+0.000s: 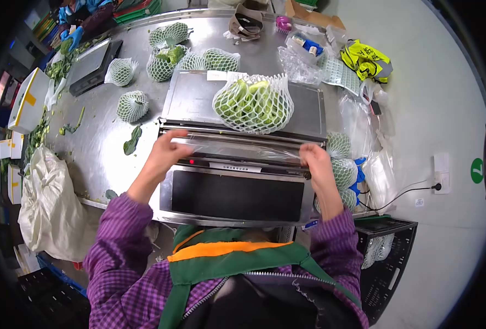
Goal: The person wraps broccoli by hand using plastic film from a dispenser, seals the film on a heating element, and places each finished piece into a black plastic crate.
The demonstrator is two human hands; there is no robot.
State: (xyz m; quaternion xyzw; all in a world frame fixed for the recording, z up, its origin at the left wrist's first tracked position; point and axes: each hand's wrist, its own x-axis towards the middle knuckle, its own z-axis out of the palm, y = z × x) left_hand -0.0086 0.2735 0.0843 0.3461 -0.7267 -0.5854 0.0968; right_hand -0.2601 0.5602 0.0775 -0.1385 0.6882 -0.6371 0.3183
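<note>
Clear plastic film [243,149] stretches across a metal wrapping machine [166,192] in front of me. My right hand [317,162] pinches the film near its right end. At the other end, my left hand [166,156] has thumb and index finger apart, close to the film's left edge. Beyond the film, green vegetables in a white foam net [254,104] rest on the machine's upper metal plate [191,98]. A red light [192,162] glows beside my left hand, and a black heating plate [237,196] lies nearest my body.
Netted broccoli [169,55] stands behind the machine, and more netted pieces [339,167] line its right side. A scale [95,66] sits at left. A white sack [51,203] and a black crate [388,263] flank me. A co-worker's blue glove [75,38] shows far left.
</note>
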